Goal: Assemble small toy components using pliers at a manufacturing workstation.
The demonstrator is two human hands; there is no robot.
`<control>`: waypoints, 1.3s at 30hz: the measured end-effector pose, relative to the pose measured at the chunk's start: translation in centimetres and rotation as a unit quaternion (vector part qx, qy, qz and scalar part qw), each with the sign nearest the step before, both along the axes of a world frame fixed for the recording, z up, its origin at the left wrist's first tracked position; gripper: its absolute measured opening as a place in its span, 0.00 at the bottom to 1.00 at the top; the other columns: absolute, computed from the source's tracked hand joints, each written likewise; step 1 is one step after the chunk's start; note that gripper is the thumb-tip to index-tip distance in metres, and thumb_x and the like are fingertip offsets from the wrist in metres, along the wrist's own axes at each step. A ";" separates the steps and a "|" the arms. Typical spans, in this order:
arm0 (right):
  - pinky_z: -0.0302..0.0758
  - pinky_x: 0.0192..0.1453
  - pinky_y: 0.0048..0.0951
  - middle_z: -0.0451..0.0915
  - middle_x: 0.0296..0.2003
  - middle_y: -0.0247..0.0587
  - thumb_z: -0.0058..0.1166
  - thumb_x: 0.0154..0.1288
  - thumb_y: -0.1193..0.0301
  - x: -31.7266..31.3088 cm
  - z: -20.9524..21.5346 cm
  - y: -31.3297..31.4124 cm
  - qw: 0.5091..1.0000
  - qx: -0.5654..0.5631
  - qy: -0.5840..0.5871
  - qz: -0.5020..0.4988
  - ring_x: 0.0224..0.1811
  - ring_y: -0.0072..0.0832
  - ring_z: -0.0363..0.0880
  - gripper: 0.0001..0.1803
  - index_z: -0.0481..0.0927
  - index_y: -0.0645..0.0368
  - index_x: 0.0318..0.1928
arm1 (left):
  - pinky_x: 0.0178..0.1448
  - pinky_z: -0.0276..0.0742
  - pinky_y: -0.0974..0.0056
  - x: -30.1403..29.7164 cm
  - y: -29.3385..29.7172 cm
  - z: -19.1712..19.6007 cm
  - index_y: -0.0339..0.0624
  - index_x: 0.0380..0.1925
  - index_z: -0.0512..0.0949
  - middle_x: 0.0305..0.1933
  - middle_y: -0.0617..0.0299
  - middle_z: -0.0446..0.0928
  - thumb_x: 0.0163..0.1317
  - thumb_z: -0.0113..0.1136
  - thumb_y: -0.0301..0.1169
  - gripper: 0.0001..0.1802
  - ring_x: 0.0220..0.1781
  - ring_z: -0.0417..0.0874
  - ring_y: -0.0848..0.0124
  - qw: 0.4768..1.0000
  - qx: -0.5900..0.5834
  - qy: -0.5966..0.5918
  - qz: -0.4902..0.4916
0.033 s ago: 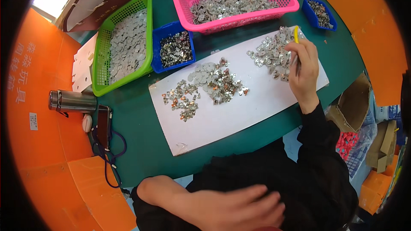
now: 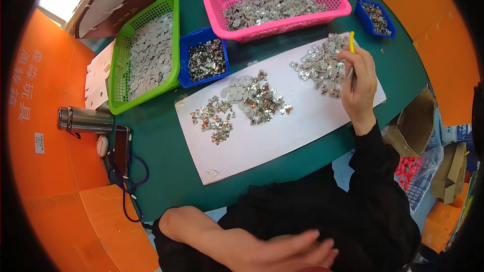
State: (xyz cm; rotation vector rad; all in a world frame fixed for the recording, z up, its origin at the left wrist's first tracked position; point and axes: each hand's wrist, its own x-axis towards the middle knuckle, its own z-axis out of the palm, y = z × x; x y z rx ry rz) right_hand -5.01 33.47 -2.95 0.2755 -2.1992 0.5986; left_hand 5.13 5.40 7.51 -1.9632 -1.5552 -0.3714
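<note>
My right hand (image 2: 360, 83) is closed around a slim tool with a yellow end (image 2: 352, 42) and a grey metal part; its exact kind I cannot make out. It rests at the right edge of a pile of small shiny metal pieces (image 2: 322, 65), on a white board (image 2: 262, 143). Over my lap, my left hand (image 2: 282, 252) holds nothing visible, its fingers stretched out and slightly blurred. Farther left on the board lie a pile of flat grey discs (image 2: 237, 87), a mixed heap of shiny pieces (image 2: 265, 103) and a scattered group of small metal parts (image 2: 214, 118).
Behind the board stand a pink basket (image 2: 277, 29), a green basket (image 2: 175, 45) and two blue bins (image 2: 201, 81), all holding small parts. A steel flask (image 2: 85, 119) and a phone with a cord (image 2: 121, 143) are at the left. Cardboard boxes (image 2: 413, 123) sit at the lower right.
My left hand has shifted slightly down and turned, with its fingers angled more upward. My right hand stays by the right pile, still gripping the yellow-ended tool.
</note>
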 end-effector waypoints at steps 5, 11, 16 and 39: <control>0.73 0.56 0.29 0.80 0.47 0.49 0.41 0.69 0.87 1.2 -0.8 0.9 0.995 -0.079 -0.022 0.051 0.49 0.37 0.80 0.13 0.77 0.65 0.48 | 0.56 0.83 0.64 2.3 0.9 -3.8 0.34 0.48 0.82 0.45 0.55 0.85 0.71 0.50 0.31 0.15 0.52 0.86 0.64 0.943 0.213 0.252 0.040; 0.72 0.56 0.30 0.79 0.46 0.49 0.39 0.69 0.87 1.0 -2.5 1.4 0.987 -0.109 0.094 0.063 0.49 0.38 0.79 0.15 0.76 0.63 0.49 | 0.60 0.80 0.67 2.8 -0.1 -5.0 0.38 0.55 0.82 0.48 0.53 0.86 0.70 0.58 0.35 0.18 0.54 0.86 0.66 0.829 0.412 0.366 0.097; 0.71 0.55 0.29 0.78 0.45 0.48 0.40 0.69 0.86 0.2 -3.2 1.6 0.980 -0.152 0.040 0.126 0.48 0.35 0.77 0.14 0.76 0.63 0.48 | 0.30 0.75 0.55 -8.7 4.1 -2.7 0.50 0.30 0.82 0.31 0.59 0.80 0.47 0.66 0.34 0.08 0.28 0.80 0.59 0.907 -0.203 -0.263 0.259; 0.70 0.49 0.27 0.76 0.38 0.44 0.44 0.69 0.86 0.8 -3.2 1.4 0.956 -0.235 -0.046 0.172 0.42 0.32 0.76 0.09 0.76 0.62 0.43 | 0.43 0.79 0.59 -17.7 10.1 -13.3 0.38 0.37 0.83 0.36 0.52 0.78 0.57 0.58 0.22 0.09 0.36 0.83 0.55 0.780 0.120 -0.529 0.311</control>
